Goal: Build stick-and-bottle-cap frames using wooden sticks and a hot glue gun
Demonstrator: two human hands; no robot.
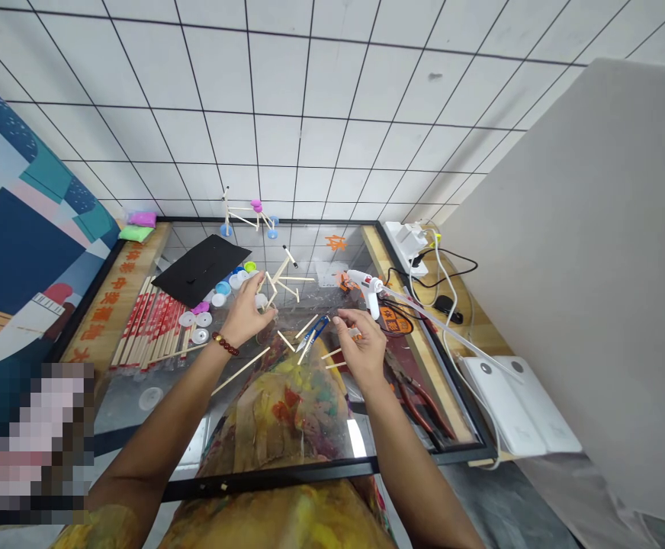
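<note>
My left hand (245, 311), a beaded bracelet at its wrist, has thumb and fingers around one end of a small frame of glued wooden sticks (278, 279). One stick of the frame rises to a dark tip. My right hand (361, 341) is closed, thumb against fingertips; whatever it pinches is too small to make out. Between the hands lie blue-handled thread snips (316, 331) and several short cut sticks (287, 341). Just beyond my right hand rests a white hot glue gun (367, 285), a long clear glue stick (452, 329) sticking out of its back.
A stick model with blue wheels (252, 216) stands at the glass table's back edge. On the left are a black sheet (200, 267), bottle caps (200, 335), red-wrapped chopsticks (152, 324) and clay packs (138, 226). Red-handled pliers (424, 408), a power strip (409, 240) and cables lie right.
</note>
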